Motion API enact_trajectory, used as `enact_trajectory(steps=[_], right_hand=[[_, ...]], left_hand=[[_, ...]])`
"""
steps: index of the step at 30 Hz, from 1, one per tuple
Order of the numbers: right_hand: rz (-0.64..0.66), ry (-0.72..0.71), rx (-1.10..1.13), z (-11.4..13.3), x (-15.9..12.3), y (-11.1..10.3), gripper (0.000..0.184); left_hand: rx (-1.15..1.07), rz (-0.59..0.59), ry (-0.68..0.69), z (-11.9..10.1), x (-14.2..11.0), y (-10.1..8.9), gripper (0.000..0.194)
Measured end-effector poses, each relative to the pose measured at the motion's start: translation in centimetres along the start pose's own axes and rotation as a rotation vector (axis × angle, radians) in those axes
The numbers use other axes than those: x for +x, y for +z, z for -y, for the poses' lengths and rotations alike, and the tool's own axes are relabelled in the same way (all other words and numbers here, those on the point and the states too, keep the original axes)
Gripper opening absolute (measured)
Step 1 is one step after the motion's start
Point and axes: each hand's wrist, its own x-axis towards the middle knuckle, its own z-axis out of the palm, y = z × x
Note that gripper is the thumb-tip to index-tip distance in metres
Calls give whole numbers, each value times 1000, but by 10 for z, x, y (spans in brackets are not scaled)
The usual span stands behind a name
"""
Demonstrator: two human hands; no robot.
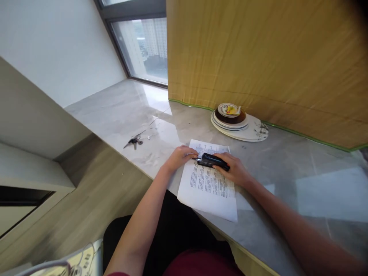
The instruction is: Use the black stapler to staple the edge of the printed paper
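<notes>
A printed sheet of paper [208, 188] lies on the grey marble counter [287, 165], its near corner hanging over the front edge. A black stapler [212, 160] rests across the upper part of the sheet. My right hand [235, 168] is wrapped over the stapler's rear half. My left hand [179, 157] sits on the sheet's left edge, fingers curled, touching the stapler's front tip.
A stack of plates with a small bowl [234, 119] stands behind the sheet against a bamboo screen [258, 57]. A bunch of keys [133, 141] lies to the left on the counter. A window [143, 46] is at the far back. Wooden floor lies below left.
</notes>
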Motion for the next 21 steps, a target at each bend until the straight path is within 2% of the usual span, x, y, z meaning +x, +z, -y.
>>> enact_trajectory(steps=[10, 15, 21], right_hand=[[11, -8, -13, -3, 4, 1, 38], [31, -9, -16, -4, 4, 1, 37], [29, 5, 23, -4, 4, 1, 37]], left_hand=[[37, 45, 115, 6, -4, 5, 18], [64, 67, 167, 3, -2, 4, 21], [58, 105, 136, 1, -6, -7, 19]])
